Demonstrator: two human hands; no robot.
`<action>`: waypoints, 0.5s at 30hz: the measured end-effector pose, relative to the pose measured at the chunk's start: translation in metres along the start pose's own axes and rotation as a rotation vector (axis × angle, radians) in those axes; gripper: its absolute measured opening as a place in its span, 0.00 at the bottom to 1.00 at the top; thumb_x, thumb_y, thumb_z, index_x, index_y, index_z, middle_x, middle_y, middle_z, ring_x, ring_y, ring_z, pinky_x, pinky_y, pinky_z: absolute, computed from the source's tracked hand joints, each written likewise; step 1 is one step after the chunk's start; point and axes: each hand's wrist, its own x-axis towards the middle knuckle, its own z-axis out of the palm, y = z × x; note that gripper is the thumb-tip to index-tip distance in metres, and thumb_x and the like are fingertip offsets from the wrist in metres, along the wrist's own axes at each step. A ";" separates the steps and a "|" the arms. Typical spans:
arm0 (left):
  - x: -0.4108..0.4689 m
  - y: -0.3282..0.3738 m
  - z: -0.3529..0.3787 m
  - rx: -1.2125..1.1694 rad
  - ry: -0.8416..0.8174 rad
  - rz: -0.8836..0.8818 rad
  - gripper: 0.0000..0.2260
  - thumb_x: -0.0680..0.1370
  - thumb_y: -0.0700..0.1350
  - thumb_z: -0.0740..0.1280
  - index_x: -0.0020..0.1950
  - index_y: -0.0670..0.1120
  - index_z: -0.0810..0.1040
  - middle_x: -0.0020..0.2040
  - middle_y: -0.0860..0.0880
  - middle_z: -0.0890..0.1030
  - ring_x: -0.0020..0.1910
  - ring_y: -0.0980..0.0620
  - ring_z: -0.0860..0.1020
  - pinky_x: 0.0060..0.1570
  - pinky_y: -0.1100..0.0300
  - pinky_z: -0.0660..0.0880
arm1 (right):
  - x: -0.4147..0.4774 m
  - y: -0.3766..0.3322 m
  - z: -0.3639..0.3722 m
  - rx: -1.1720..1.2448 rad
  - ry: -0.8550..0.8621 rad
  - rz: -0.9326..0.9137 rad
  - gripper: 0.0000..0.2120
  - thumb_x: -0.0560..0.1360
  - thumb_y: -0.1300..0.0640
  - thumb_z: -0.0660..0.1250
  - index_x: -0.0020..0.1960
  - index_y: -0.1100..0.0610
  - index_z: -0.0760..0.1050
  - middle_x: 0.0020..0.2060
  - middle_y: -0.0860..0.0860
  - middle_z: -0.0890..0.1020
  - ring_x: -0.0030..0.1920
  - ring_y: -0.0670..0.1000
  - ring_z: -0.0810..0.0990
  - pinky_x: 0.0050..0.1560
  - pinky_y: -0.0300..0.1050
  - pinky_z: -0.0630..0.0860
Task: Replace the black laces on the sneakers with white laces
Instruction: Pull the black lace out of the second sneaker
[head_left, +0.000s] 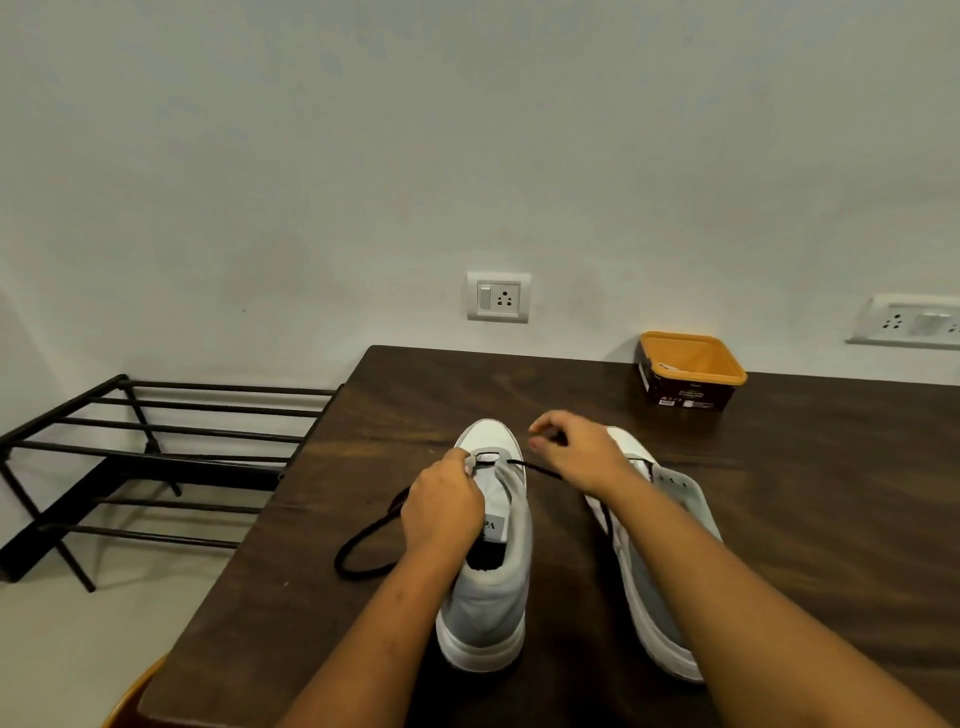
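Fingers (462, 461) of the left hand (441, 506) are curled on the left sneaker (488, 597) by its toe-end eyelets; the black lace (535, 469) is held taut in the curled right hand (576, 452). The right sneaker (649, 587) is set alongside, near the table's (779, 493) front edge.

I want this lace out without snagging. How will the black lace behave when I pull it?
Probably floppy: the black lace lies in a slack loop on the table. Likely light, since it runs nearly straight from the sneaker to your right hand. It threads the front eyelets, so it may drag there.
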 end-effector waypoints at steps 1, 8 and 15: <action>0.000 0.000 0.000 0.002 0.002 0.015 0.14 0.82 0.44 0.53 0.64 0.49 0.73 0.56 0.45 0.79 0.54 0.44 0.76 0.47 0.54 0.72 | 0.000 0.001 0.008 -0.150 -0.095 -0.012 0.12 0.79 0.52 0.64 0.62 0.51 0.76 0.56 0.51 0.80 0.54 0.51 0.78 0.54 0.43 0.73; -0.002 0.002 -0.001 0.056 0.004 0.112 0.18 0.80 0.41 0.52 0.68 0.53 0.70 0.55 0.45 0.79 0.54 0.44 0.77 0.49 0.52 0.73 | 0.001 -0.003 0.027 -0.241 -0.143 0.098 0.08 0.80 0.51 0.61 0.54 0.50 0.77 0.53 0.53 0.81 0.51 0.55 0.79 0.51 0.48 0.75; -0.003 0.003 -0.002 0.117 0.014 0.114 0.18 0.81 0.42 0.52 0.69 0.53 0.69 0.58 0.46 0.78 0.56 0.45 0.76 0.49 0.53 0.73 | 0.003 -0.008 0.043 0.290 0.113 0.253 0.11 0.80 0.61 0.55 0.43 0.54 0.73 0.47 0.57 0.80 0.48 0.58 0.77 0.49 0.51 0.74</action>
